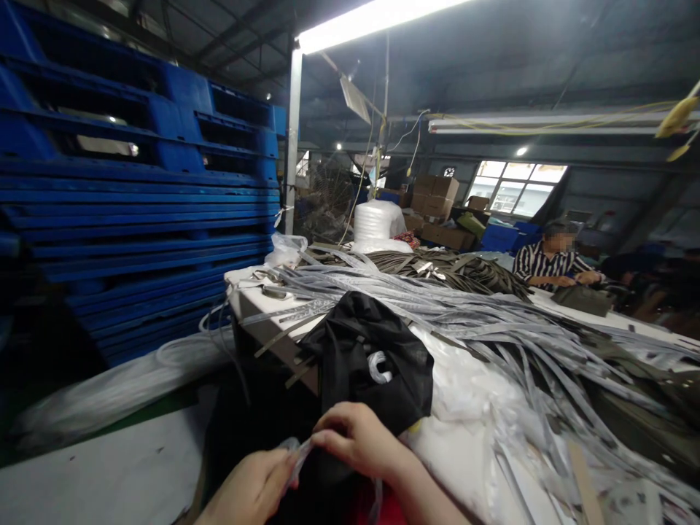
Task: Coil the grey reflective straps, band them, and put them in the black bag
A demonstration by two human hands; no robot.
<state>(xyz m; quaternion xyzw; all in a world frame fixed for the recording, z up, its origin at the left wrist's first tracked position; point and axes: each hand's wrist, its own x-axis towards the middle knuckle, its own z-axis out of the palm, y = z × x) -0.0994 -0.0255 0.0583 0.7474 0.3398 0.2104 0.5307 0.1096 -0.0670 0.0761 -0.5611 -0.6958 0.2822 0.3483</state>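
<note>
Between my two hands runs a strip of clear plastic (300,458), partly bunched up. My left hand (257,477) is closed around one part of it, low in the view. Just to the right, my right hand (355,437) pinches the strip between thumb and fingers. Beyond my hands a black fabric piece (350,328) lies over the table edge, with a small white coil (378,367) on top of it. Long pale grey plastic-wrapped strips (464,313) are heaped across the table behind it.
A tall stack of blue pallets (153,189) stands at the left, near a long clear plastic bundle (125,386) on the floor. White plastic bags (459,408) lie at my right. A person in a striped shirt (539,262) works across the table, by dark straps (464,273).
</note>
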